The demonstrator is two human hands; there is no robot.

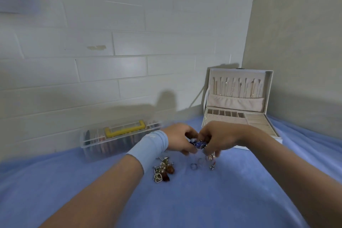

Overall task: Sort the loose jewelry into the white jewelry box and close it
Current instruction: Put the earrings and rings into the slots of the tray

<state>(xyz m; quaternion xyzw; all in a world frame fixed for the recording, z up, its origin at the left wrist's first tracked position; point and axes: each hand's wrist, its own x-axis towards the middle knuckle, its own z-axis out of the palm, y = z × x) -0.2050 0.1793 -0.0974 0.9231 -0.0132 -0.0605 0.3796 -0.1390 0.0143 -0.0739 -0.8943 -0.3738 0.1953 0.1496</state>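
Pickup step: left hand (177,139) and right hand (216,139) both pinch blue beaded piece (198,143); next, probably carry it to open white jewelry box (257,121).

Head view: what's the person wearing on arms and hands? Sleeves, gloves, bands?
Left hand and right hand are both bare, no gloves. A light blue fabric wristband with a faint pale mark wraps the left wrist. No sleeves in view. Rings: too blurred to tell.
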